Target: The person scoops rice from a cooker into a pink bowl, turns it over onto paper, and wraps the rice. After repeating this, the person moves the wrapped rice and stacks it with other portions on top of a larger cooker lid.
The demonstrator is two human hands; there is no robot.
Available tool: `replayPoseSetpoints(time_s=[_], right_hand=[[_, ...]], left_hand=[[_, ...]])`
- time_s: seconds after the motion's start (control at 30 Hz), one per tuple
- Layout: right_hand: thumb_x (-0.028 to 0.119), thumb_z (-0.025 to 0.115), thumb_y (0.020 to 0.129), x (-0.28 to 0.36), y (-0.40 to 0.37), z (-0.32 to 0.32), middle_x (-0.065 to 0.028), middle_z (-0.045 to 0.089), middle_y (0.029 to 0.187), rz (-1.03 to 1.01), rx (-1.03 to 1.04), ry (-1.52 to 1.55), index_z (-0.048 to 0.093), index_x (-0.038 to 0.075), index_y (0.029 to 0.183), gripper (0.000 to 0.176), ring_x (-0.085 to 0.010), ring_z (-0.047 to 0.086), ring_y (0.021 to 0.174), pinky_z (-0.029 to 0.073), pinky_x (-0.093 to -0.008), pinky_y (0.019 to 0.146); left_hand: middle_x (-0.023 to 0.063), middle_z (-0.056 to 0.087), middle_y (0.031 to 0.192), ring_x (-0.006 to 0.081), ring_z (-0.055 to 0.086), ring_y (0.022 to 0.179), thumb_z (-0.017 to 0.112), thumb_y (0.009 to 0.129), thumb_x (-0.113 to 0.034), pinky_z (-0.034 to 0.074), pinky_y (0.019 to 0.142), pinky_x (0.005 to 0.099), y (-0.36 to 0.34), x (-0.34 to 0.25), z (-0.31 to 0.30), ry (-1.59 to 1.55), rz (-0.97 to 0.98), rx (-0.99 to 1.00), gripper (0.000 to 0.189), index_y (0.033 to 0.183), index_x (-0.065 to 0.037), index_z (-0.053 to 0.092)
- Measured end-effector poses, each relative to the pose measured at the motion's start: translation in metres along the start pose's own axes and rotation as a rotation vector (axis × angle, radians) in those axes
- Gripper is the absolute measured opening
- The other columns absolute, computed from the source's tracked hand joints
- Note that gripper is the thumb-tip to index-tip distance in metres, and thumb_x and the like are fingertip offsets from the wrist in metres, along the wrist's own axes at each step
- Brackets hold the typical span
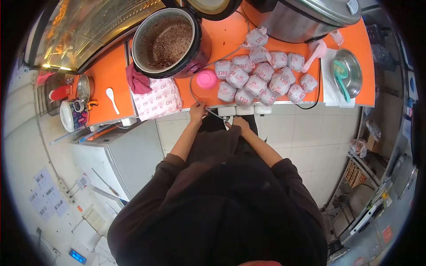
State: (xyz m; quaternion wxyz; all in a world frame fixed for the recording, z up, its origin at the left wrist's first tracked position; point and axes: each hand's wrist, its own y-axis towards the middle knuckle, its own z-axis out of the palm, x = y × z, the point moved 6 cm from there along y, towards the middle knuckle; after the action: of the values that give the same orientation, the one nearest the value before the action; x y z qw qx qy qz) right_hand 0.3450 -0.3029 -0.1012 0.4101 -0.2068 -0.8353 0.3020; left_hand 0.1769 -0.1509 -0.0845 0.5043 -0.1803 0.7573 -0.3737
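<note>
My left hand [197,111] rests at the front edge of the orange counter [108,75] and pinches a thin grey cable [191,86]. The cable loops over the counter past a pink cup [207,79] and runs down to my right hand [241,123]. That hand sits just below the counter edge, fingers closed around the cable's lower end. Several wrapped food balls [262,75] in printed plastic lie piled just beyond both hands. An open rice cooker [166,42] holding brownish grains stands behind my left hand.
A stack of printed wrappers [157,99] and a red cloth [137,80] lie left of my hands, with a white spoon [112,99] farther left. At right sit a metal bowl [353,66] with a green spoon, a pink scoop [316,53] and a large steel pot [310,15]. The floor is tiled.
</note>
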Motion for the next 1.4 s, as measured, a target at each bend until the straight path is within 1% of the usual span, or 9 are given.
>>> replayPoseSetpoints(time_s=[0.27,0.43,0.67,0.77,0.8,0.97,1.13,1.2,1.4], right_hand=[[0.035,0.065,0.084,0.023,-0.003,0.031,-0.0272,0.063,0.069,0.079,-0.564,0.034,0.063,-0.006,0.079,0.041,-0.0429,0.064,0.069,0.051,-0.0518,0.063],[0.031,0.062,0.085,0.010,-0.038,0.111,-0.0282,0.064,0.076,0.138,-0.433,0.210,0.065,-0.005,0.083,0.036,-0.0430,0.065,0.076,0.051,-0.0506,0.071],[0.027,0.063,0.084,-0.022,0.078,0.162,-0.0243,0.068,0.091,0.309,-0.493,0.558,0.061,-0.004,0.112,0.041,-0.0366,0.068,0.079,0.054,-0.0425,0.072],[0.023,0.064,0.085,0.012,0.082,0.136,-0.0175,0.070,0.092,0.040,-0.530,0.286,0.056,-0.004,0.121,0.045,-0.0258,0.069,0.077,0.056,-0.0359,0.068],[0.018,0.061,0.087,0.031,0.065,0.120,-0.0132,0.071,0.093,0.083,-0.414,0.555,0.052,-0.005,0.127,0.046,-0.0181,0.068,0.081,0.056,-0.0323,0.070],[0.017,0.055,0.094,0.062,-0.002,0.100,-0.0085,0.069,0.103,-0.099,-0.086,1.188,0.053,-0.002,0.128,0.039,-0.0170,0.067,0.087,0.053,-0.0315,0.077],[0.027,0.052,0.097,0.069,-0.104,0.001,-0.0073,0.068,0.102,0.054,-0.191,1.100,0.057,0.004,0.126,0.037,-0.0154,0.065,0.090,0.052,-0.0281,0.078],[0.030,0.051,0.097,0.050,-0.126,-0.042,-0.0059,0.068,0.103,0.038,-0.243,1.065,0.058,0.008,0.126,0.037,-0.0141,0.065,0.092,0.052,-0.0280,0.075],[0.027,0.059,0.091,-0.104,-0.126,-0.200,-0.0087,0.065,0.099,0.188,-0.652,0.775,0.054,0.008,0.127,0.041,-0.0202,0.064,0.088,0.053,-0.0332,0.071]], left_hand=[[0.0113,0.067,0.079,0.0206,0.070,0.068,0.050,0.098,-0.031,0.055,0.058,0.0275,-0.001,0.001,-0.006,-0.087,-0.035,0.306,0.035,0.086,-0.001,0.062],[0.0141,0.067,0.089,0.0234,0.071,0.078,0.053,0.097,-0.023,0.058,0.066,0.0278,-0.015,0.017,-0.007,0.148,-0.155,0.567,0.028,0.092,0.003,0.063],[0.0144,0.066,0.094,0.0236,0.070,0.083,0.056,0.095,-0.021,0.057,0.066,0.0274,0.008,0.016,-0.026,-0.033,0.036,0.547,0.026,0.101,0.004,0.062],[0.0154,0.065,0.098,0.0266,0.068,0.094,0.058,0.094,-0.017,0.056,0.080,0.0324,0.015,0.028,-0.019,-0.030,-0.027,0.513,0.024,0.105,0.004,0.060],[0.0137,0.064,0.096,0.0258,0.067,0.090,0.058,0.093,-0.015,0.056,0.079,0.0317,0.018,0.037,-0.017,-0.097,-0.027,0.420,0.023,0.104,0.005,0.059],[0.0139,0.051,0.104,0.0329,0.060,0.098,0.054,0.088,-0.001,0.053,0.087,0.0439,0.062,0.078,0.017,-0.588,-0.399,0.221,0.026,0.114,-0.001,0.048],[0.0134,0.050,0.108,0.0332,0.054,0.103,0.057,0.085,-0.006,0.049,0.086,0.0475,0.046,0.039,0.015,-0.520,-0.441,0.240,0.030,0.113,-0.004,0.047],[0.0128,0.049,0.111,0.0293,0.054,0.100,0.058,0.086,-0.012,0.049,0.082,0.0431,0.006,0.021,-0.011,-0.335,-0.714,0.072,0.031,0.114,-0.006,0.048],[0.0124,0.047,0.114,0.0273,0.048,0.106,0.061,0.078,-0.009,0.049,0.082,0.0413,-0.034,-0.044,-0.027,-0.373,0.050,0.202,0.041,0.117,-0.008,0.048]])
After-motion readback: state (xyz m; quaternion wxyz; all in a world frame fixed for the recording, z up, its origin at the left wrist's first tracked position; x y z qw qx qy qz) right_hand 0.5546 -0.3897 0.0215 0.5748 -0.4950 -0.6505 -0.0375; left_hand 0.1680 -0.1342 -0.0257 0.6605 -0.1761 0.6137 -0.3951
